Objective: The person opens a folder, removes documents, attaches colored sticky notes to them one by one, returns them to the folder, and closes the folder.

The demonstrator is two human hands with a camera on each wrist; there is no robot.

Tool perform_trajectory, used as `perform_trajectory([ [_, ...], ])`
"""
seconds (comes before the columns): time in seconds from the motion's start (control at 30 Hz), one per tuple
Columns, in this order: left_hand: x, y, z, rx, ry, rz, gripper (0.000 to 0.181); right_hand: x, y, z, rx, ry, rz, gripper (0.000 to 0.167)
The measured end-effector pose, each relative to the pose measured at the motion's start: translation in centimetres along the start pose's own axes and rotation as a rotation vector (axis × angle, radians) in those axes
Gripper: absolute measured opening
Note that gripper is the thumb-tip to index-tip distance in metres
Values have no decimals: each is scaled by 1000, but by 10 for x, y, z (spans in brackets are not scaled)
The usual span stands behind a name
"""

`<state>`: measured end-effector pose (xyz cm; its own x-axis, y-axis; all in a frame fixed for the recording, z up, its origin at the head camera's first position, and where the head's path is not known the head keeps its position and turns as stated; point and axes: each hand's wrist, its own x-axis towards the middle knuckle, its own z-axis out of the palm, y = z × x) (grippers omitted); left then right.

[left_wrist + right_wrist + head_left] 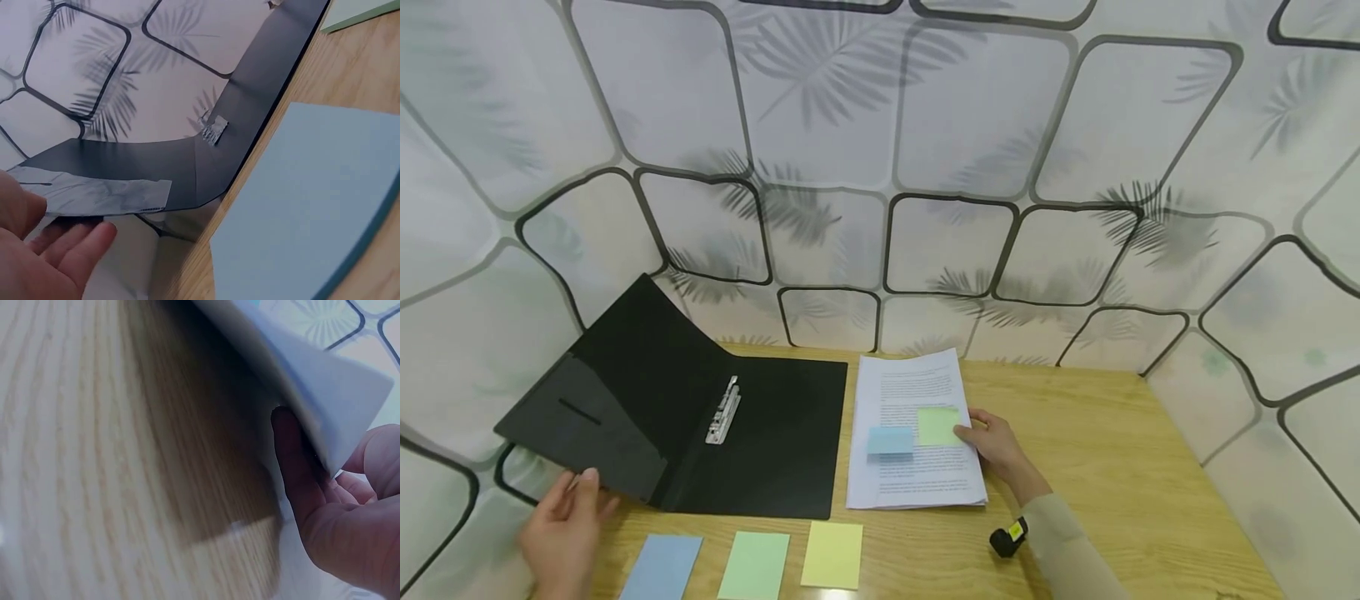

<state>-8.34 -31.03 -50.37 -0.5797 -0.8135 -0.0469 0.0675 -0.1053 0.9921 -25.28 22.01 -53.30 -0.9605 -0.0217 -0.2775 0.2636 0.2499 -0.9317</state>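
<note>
A black lever-type binder [782, 442] lies spread at the left, its metal clip [725, 412] showing and its front cover [625, 358] tilted up. My left hand [565, 533] pinches the near outer edge of that cover; in the left wrist view fingers [87, 244] lie under it, beside the clear pocket [106, 194]. To the binder's right is a stack of printed paper [917, 483] bearing a blue sticky note [891, 442] and a green sticky note [937, 426]. My right hand [1000, 446] grips the stack's right edge, thumb on top, fingers beneath the lifted sheets [337, 394].
Along the table's front edge lie a blue pad [662, 567], a green pad [756, 565] and a yellow pad [832, 555] of sticky notes. Patterned curtain-like walls [955, 250] rise behind and beside the wooden table [1090, 450].
</note>
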Motion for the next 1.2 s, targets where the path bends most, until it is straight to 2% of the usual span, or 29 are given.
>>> perform_trajectory([
  [0.07, 0, -3, 2, -102, -3, 38, 63, 0, 0, 0, 14, -8, 1, 58],
  [0.13, -1, -5, 4, -155, -15, 86, 61, -1, 0, -2, 31, -17, 4, 59],
  [0.27, -4, -9, 10, -139, -55, 125, 60, -1, -3, -6, 84, -38, 8, 61],
  [0.4, -10, -9, 18, -159, -103, 130, 60, -1, -8, -9, 131, -47, 8, 62],
  [0.67, -30, -15, 37, -315, -182, 120, 58, -1, -15, -6, 172, -62, -8, 61],
  [0.8, -42, -20, 50, -281, -187, 134, 55, -2, -16, -1, 163, -83, -27, 61],
  [0.87, -49, -23, 56, -233, -191, 143, 53, -2, -15, 3, 166, -80, -29, 61],
  [1.03, -68, -27, 72, -162, -221, 104, 53, -3, -13, 9, 165, -86, -35, 60],
  [1.2, -83, -33, 84, -186, -243, 73, 54, -1, -11, 12, 168, -66, -23, 59],
])
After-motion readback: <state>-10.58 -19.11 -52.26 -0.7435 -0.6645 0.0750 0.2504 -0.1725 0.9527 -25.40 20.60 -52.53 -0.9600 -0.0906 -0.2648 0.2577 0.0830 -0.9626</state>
